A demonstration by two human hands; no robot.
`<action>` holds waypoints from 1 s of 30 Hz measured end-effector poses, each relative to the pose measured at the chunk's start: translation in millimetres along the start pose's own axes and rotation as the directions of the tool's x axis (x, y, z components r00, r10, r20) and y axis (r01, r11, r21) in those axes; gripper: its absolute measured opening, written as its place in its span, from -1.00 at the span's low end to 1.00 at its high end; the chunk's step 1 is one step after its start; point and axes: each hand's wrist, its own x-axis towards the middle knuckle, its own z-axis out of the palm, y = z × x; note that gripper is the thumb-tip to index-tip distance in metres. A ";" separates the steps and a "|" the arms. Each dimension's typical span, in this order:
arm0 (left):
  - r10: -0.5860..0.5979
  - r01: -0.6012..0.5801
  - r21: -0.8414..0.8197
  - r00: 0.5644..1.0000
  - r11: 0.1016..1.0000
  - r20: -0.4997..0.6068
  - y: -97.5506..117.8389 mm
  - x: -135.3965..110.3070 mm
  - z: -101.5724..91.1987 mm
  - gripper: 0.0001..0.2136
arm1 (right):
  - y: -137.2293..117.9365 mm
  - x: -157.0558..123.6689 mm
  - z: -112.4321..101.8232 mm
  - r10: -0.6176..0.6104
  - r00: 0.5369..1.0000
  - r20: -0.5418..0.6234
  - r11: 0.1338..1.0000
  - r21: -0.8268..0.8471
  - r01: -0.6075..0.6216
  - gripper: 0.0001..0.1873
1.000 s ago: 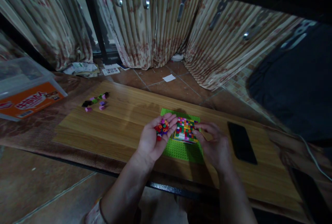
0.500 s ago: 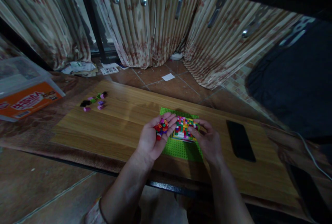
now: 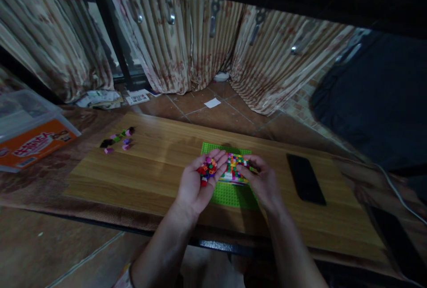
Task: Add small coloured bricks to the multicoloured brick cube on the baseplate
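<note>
Palm up, my left hand (image 3: 193, 185) cups a small heap of loose toy bricks (image 3: 208, 168) in red, orange, purple and other colours. Its fingertips reach the left side of a multicoloured toy brick block (image 3: 232, 170). That block stands on a green studded baseplate (image 3: 230, 195). From the right, my right hand (image 3: 263, 181) has its thumb and fingers bent onto the block's top and right end. Whether a single brick is pinched under those fingertips is hidden.
More loose bricks (image 3: 116, 139) lie at the left end of the wooden board (image 3: 150, 163). Right of the baseplate is a black phone (image 3: 305, 179); another dark flat object (image 3: 396, 239) sits near the right corner. A clear box with an orange label (image 3: 36, 143) stands far left.
The camera view has tilted, so the scene sits slightly lower and further left. Both hands keep nearly the same place relative to the block and bricks.
</note>
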 end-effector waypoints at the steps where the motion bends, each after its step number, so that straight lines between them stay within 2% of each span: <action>1: -0.006 0.006 -0.008 1.000 1.000 0.027 -0.3 -1.4 0.9 -0.78 | 0.9 0.4 -1.0 -0.025 1.000 -0.011 1.000 -0.019 0.025 -0.63; 3: -0.026 0.028 -0.020 0.996 0.999 0.084 -1.8 -4.2 2.8 -0.75 | -2.4 0.1 -3.5 -0.117 0.989 -0.085 0.991 -0.069 0.111 -0.67; 5: -0.051 0.054 -0.023 0.990 0.998 0.130 -4.7 -6.6 4.8 -0.72 | -13.3 -2.4 -6.0 -0.256 0.950 -0.178 0.964 -0.123 0.237 -0.77; 6: -0.064 0.068 -0.020 0.987 0.997 0.148 -6.4 -7.6 5.8 -0.71 | -20.9 -4.7 -6.8 -0.327 0.926 -0.189 0.942 -0.143 0.304 -0.82; 7: -0.077 0.081 -0.018 0.984 0.997 0.160 -8.1 -8.4 7.0 -0.71 | -29.2 -7.6 -7.3 -0.377 0.912 -0.160 0.923 -0.145 0.356 -0.86; 10: -0.105 0.111 -0.027 0.983 0.994 0.148 -12.5 -9.9 10.8 -0.72 | -52.0 -17.5 -6.8 -0.448 0.893 0.049 0.876 -0.172 0.450 -0.82; 12: -0.113 0.118 -0.041 0.986 0.992 0.121 -14.4 -10.3 12.5 -0.74 | -60.5 -22.4 -6.5 -0.458 0.870 0.184 0.842 -0.224 0.491 -0.76; 14: -0.121 0.128 -0.046 0.985 0.991 0.125 -15.5 -10.5 12.7 -0.75 | -62.6 -24.6 -6.8 -0.455 0.855 0.249 0.815 -0.271 0.513 -0.73; 20: -0.145 0.157 -0.060 0.974 0.986 0.174 -17.5 -10.0 10.9 -0.76 | -55.1 -22.3 -4.9 -0.482 0.845 0.232 0.789 -0.305 0.534 -0.77; 24: -0.148 0.159 -0.068 0.978 0.985 0.148 -16.2 -9.2 11.3 -0.77 | -55.9 -21.9 -3.2 -0.465 0.877 0.118 0.849 -0.220 0.480 -0.86; 28: -0.103 0.108 -0.043 0.990 0.993 0.092 -7.0 -6.1 8.5 -0.74 | -51.1 -18.4 -14.3 -0.293 0.951 -0.102 0.956 -0.001 0.295 -0.91; 30: -0.031 0.033 -0.046 0.998 0.998 0.046 -0.3 -4.1 6.5 -0.74 | -44.4 -15.1 -22.4 -0.188 0.975 -0.119 0.979 0.054 0.196 -0.90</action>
